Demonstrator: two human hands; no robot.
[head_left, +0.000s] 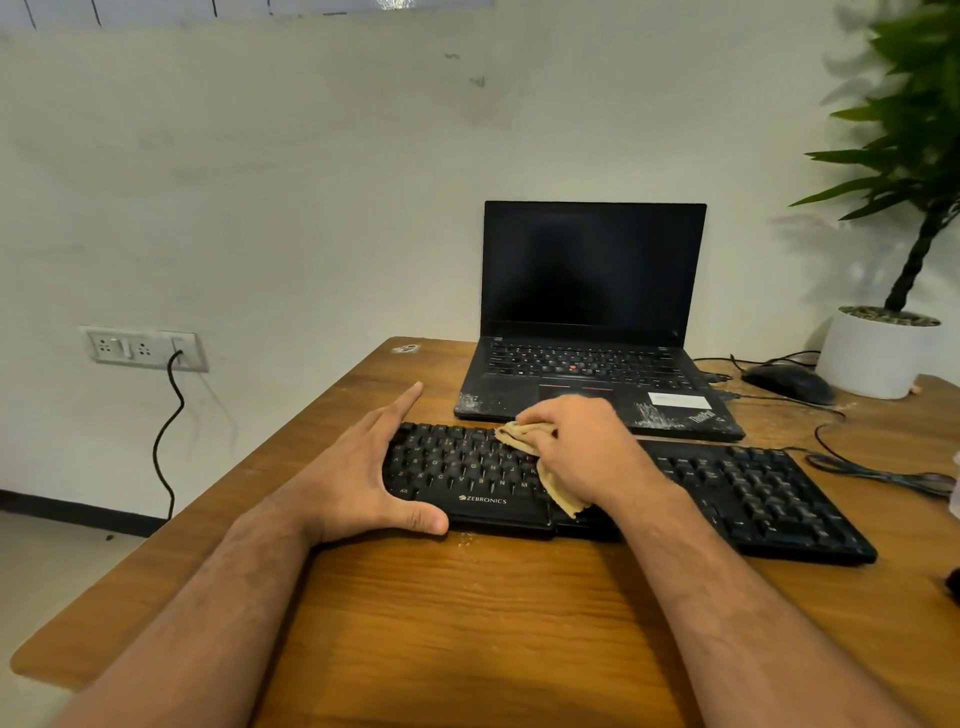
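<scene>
A black keyboard (748, 493) lies across the wooden table (467, 623), its brand name printed on the front edge. My left hand (358, 473) rests flat against the keyboard's left end, fingers straight along the far side and thumb along the front edge. My right hand (582, 447) grips a crumpled tan cloth (556, 493) and presses it onto the keys in the middle of the keyboard. Part of the cloth sticks out below and to the left of the hand.
Behind the keyboard stands an open black laptop (592, 312) with a dark screen. A black mouse (789, 382), loose cables (878, 470) and a potted plant (883, 348) occupy the right side. A wall socket (143, 348) with a plugged black cord is at the left.
</scene>
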